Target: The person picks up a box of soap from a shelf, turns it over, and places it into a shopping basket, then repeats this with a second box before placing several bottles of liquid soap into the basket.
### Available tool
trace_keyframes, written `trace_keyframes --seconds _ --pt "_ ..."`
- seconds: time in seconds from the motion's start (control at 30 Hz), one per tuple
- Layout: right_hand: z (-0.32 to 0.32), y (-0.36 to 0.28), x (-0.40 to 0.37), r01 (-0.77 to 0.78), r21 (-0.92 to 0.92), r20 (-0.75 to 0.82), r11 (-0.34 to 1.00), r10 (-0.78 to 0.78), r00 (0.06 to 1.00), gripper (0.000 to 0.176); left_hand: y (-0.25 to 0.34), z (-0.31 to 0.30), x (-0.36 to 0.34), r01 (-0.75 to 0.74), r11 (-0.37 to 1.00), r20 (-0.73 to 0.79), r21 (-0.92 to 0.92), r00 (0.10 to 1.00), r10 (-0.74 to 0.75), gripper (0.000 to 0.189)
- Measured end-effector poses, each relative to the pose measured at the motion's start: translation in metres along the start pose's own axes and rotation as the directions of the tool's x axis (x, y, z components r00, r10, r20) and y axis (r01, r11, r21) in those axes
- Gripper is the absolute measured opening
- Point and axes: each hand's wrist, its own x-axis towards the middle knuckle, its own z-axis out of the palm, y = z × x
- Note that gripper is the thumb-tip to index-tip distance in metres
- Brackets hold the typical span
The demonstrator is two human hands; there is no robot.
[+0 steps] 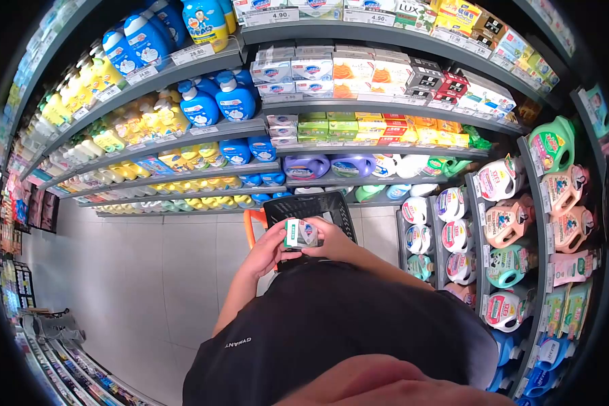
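A small white and green soap box (301, 233) is held between both hands, in front of the dark shirt. My left hand (269, 247) has its fingers closed on the box's left side. On the right side, my right hand (329, 239) grips the same box. Just beyond and beneath the hands is a black shopping basket (344, 218), with an orange handle (252, 227) at its left. The basket's inside is largely hidden by the hands and the box.
Ahead, a shelf (379, 105) carries stacked soap boxes. Blue pump bottles (235, 101) and yellow bottles stand at the left. Detergent jugs (504, 223) fill the right shelves. Grey tiled floor (135, 271) shows at the left, with another shelf (68, 365) at the lower left.
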Motion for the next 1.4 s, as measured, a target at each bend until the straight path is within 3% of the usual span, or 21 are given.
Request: trace_keyframes --seconds 0.13,0.23,0.4,0.47,0.6,0.8,0.9,1.0,1.1,1.2,1.4 --pt "-0.007 -0.010 -0.002 0.003 0.041 0.023 0.999 -0.004 1.000 0.068 0.003 0.011 -0.001 -0.004 1.000 0.024 0.004 1.000 0.004 0.045" --pt "-0.013 -0.008 -0.005 0.003 0.004 0.031 1.000 -0.003 1.000 0.069 0.004 0.023 0.000 -0.028 0.985 -0.001 0.172 1.000 0.029 0.046" --pt "-0.018 -0.007 -0.012 0.003 -0.006 0.023 1.000 -0.002 1.000 0.074 -0.002 0.023 0.005 -0.024 0.992 0.044 0.127 0.999 0.019 0.050" --pt "-0.022 -0.011 -0.013 0.018 -0.111 0.016 0.994 -0.016 1.000 0.077 -0.006 0.022 0.009 0.024 0.995 0.032 0.101 0.999 -0.027 0.054" --pt "-0.028 -0.021 -0.017 0.111 -0.383 -0.010 0.917 -0.125 0.992 0.081 -0.013 0.022 0.011 0.099 0.989 0.177 -0.113 0.981 -0.078 0.054" --pt "-0.036 -0.035 -0.014 0.126 -0.292 0.064 0.948 -0.112 0.992 0.079 -0.020 0.032 0.015 -0.037 0.993 0.165 -0.114 0.985 0.056 0.058" --pt "-0.035 -0.058 -0.013 0.078 -0.155 0.118 0.985 -0.060 0.991 0.068 -0.023 0.038 0.015 -0.078 0.996 0.036 -0.053 0.996 0.080 0.068" --pt "-0.036 -0.035 -0.008 -0.007 0.096 0.115 0.995 -0.004 0.993 0.058 -0.024 0.037 0.016 -0.086 0.987 0.017 0.135 0.996 0.084 0.080" --pt "-0.036 -0.033 -0.007 -0.081 0.034 0.082 0.996 0.078 0.994 0.051 -0.020 0.047 0.014 -0.107 0.962 0.006 0.252 0.994 0.110 0.089" --pt "-0.041 -0.022 -0.006 -0.116 0.088 0.085 0.989 0.108 0.990 0.049 -0.021 0.046 0.015 -0.101 0.955 0.018 0.279 0.995 0.100 0.092" --pt "-0.042 -0.014 -0.006 -0.100 0.149 0.021 0.984 0.098 0.995 0.047 -0.022 0.053 0.019 -0.101 0.967 0.045 0.235 0.995 0.093 0.093"
